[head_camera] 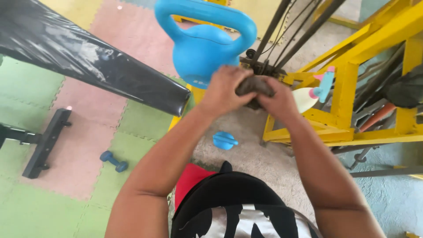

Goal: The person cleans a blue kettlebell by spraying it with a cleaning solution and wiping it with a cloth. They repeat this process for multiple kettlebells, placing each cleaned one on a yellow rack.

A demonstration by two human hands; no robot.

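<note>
Both hands, left hand (222,90) and right hand (276,99), close around a dark crumpled cloth (252,85) (wiping the big blue kettlebell (205,42)); press evenly.

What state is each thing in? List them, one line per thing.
left hand: closed on the dark cloth, gripping it.
right hand: closed on the same cloth.
dark cloth: bunched up between both hands.
blue kettlebell: upright, handle on top, just beyond the hands.
spray bottle: lying tilted on the yellow frame.
small blue dumbbell: lying on the foam mats.
black bench pad: raised, slanting above the mats.
</note>
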